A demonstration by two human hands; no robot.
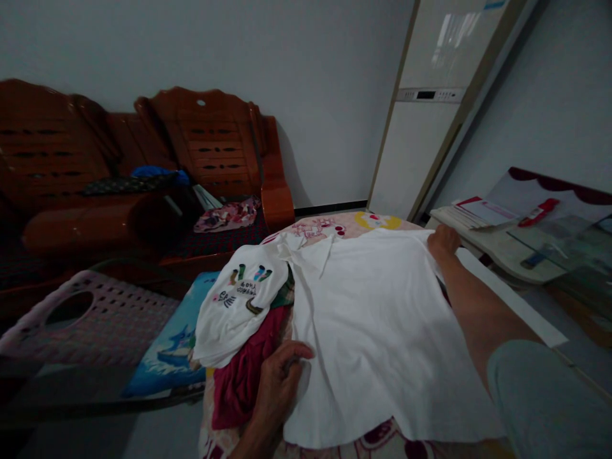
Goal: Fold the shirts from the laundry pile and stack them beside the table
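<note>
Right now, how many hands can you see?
2. The left hand is at the left edge of the white shirt; the right hand grips the shirt's far right corner. No other hands show.

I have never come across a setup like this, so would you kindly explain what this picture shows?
There is no machine here: someone works bare-handed, and the single picture comes from a camera worn on the head, looking forward and down. A white shirt with a collar is spread over a patterned cover. The right hand grips the shirt at its far right corner; the left hand is at its left edge, though whether it pinches the cloth is hard to tell. To the left of the shirt lie a printed white garment and a dark red cloth.
</note>
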